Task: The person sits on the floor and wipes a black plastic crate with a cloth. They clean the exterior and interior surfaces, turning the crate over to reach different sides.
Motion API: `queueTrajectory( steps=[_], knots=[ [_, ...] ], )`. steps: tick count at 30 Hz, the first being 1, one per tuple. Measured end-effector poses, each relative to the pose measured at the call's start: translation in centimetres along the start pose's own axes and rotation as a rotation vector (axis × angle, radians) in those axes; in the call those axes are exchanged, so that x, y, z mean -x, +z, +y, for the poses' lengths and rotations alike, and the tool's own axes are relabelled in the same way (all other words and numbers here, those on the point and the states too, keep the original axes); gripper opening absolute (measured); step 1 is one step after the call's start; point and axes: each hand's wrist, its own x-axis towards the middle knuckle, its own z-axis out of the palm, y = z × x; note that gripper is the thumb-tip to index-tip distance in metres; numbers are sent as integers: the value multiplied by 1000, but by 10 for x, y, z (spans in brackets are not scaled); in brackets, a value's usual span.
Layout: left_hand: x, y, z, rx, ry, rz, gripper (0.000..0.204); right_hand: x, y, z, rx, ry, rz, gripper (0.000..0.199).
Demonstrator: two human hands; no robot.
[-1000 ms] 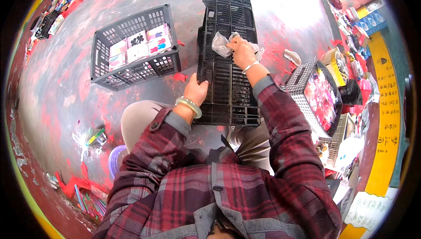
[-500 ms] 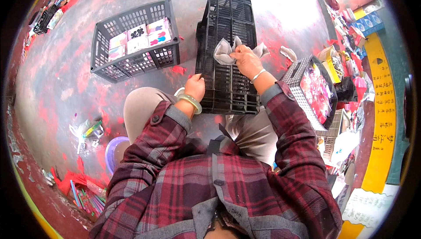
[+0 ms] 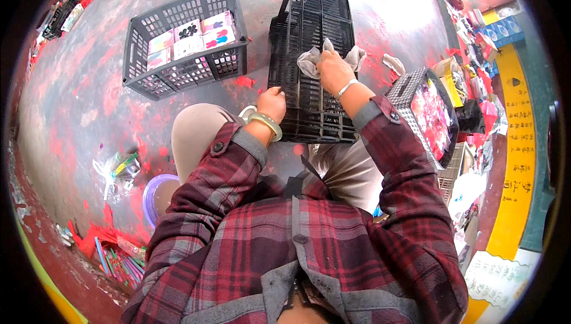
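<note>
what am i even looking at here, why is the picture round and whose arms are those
There is no machine here. The picture comes from a wide fisheye camera worn on a person's head and looking down, which is why it is round and straight edges bend near the rim. The arms in plaid sleeves coming from the bottom are that person's own.

The person sits low over a grey floor stained red. In front of them lies a black plastic crate, turned over so its slatted side faces up. The right hand presses a pale cloth onto it. The left hand, with a pale bangle on the wrist, grips the crate's near left edge.

To the left stands a grey basket holding colourful printed cards. On the right, another basket holds pink packets.
</note>
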Motion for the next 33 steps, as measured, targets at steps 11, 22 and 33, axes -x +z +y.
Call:
queueTrajectory(
  steps=[11,22,33],
  knots=[
    [-26,20,-53,148,-34,-30,32,84,10,-36,-198,-32,41,6],
    [2,-4,6,-74,25,7,32,-2,26,23,-107,-58,325,21],
    [-16,12,-29,166,13,8,22,71,22,-10,-229,-202,-21,16]
  ],
)
